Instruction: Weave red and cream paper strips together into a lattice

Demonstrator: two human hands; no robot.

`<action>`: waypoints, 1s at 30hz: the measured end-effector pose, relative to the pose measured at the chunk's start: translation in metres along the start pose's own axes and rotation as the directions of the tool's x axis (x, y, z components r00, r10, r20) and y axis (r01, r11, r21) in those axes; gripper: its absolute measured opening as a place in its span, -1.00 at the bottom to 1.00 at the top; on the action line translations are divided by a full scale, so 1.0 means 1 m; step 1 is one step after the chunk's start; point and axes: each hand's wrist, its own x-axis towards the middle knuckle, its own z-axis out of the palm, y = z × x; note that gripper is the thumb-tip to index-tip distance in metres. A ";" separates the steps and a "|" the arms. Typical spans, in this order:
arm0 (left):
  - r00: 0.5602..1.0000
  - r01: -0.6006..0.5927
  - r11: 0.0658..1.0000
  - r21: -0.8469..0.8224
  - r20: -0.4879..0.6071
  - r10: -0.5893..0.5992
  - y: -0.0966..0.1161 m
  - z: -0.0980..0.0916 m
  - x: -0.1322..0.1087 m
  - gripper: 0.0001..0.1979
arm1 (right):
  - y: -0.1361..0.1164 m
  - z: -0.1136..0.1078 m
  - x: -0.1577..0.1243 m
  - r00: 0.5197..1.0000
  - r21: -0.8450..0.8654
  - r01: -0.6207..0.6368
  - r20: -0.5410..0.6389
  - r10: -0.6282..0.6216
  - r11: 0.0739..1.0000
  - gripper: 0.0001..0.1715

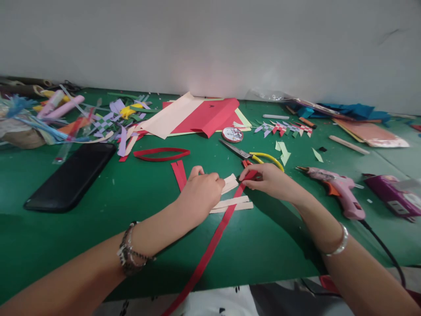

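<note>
My right hand (271, 180) pinches one end of a long red paper strip (213, 243). The strip runs down toward me and hangs over the table's front edge. My left hand (200, 195) is closed, its fingertips curled down over cream paper strips (229, 183) and partly hidden behind the knuckles. A second set of cream strips (241, 204) lies nearer to me, with the red strip passing over it. Beside the left hand are short red strips (179, 174), and beyond them lies a red paper loop (162, 153).
Yellow-handled scissors (245, 154) lie beyond my right hand. A pink glue gun (342, 188), its cord trailing off the edge, and a purple case (394, 195) are at right. A black phone (70, 177) lies left; paper sheets (197, 115) and woven scraps are at the back.
</note>
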 end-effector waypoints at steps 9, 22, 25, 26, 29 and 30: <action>0.995 -0.032 0.999 0.025 -0.090 0.034 0.000 0.005 -0.002 -0.75 | 0.005 0.003 0.001 0.999 -0.030 0.024 -0.040 -0.025 0.999 -0.86; 0.964 -0.045 0.970 -0.238 -0.264 -0.020 -0.005 0.014 -0.007 -0.70 | 0.000 0.007 0.001 0.996 0.013 0.015 -0.091 -0.014 1.000 -0.81; 0.957 -0.032 0.935 -0.352 -0.280 -0.072 -0.006 0.015 -0.008 -0.73 | -0.002 0.008 0.001 0.994 0.039 0.014 -0.109 -0.010 0.999 -0.81; 0.956 -0.029 0.925 -0.378 -0.281 -0.085 -0.007 0.015 -0.008 -0.74 | -0.003 0.009 0.001 0.994 0.064 0.012 -0.112 -0.005 0.998 -0.81; 0.955 -0.022 0.909 -0.417 -0.276 -0.103 -0.007 0.014 -0.009 -0.76 | -0.004 0.012 0.003 0.994 0.178 0.001 -0.110 0.018 0.984 -0.80; 0.956 -0.024 0.906 -0.422 -0.274 -0.103 -0.007 0.014 -0.010 -0.76 | -0.004 0.014 0.003 0.993 0.213 0.002 -0.114 0.023 0.977 -0.79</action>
